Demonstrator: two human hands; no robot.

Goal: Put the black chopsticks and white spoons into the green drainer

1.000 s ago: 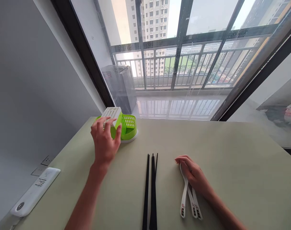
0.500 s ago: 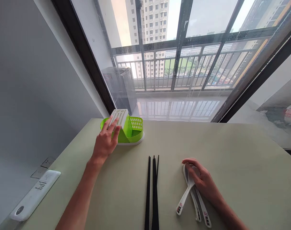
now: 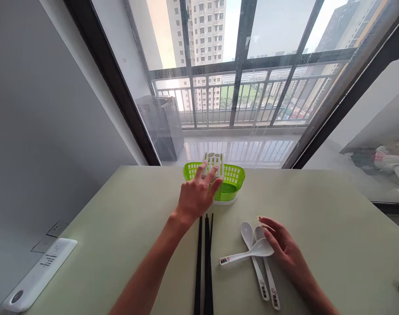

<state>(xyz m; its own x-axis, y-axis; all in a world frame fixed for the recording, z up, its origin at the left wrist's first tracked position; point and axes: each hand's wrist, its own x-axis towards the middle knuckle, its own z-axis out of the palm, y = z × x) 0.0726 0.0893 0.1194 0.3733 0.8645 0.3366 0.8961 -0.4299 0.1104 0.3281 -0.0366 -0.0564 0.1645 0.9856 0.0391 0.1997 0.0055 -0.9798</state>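
My left hand (image 3: pixel 195 194) grips the white slotted top of a green and white cutlery holder (image 3: pixel 228 192), fingers over the top and thumb along the front side. The holder stands upright near the table's far edge, with an open basket on either side. My right hand (image 3: pixel 286 249) is open beside three white spoons, its fingers stretched out and slightly curved. One spoon (image 3: pixel 260 248) lies crosswise over two others, a spoon (image 3: pixel 259 273) and a spoon (image 3: pixel 270 282). The thumb is close to the top spoon's bowl; whether it touches cannot be made out.
Several black chopsticks (image 3: pixel 207 267) lie lengthwise on the pale table (image 3: pixel 317 201), left of the spoons. A white oblong device (image 3: pixel 43 273) rests at the left edge, by a wall socket (image 3: pixel 56 229). Behind the table is a glass window.
My left hand has moved the cutlery holder rightward, to behind the chopsticks. My right hand has let go of the spoons, which now lie more spread out, one turned crosswise.
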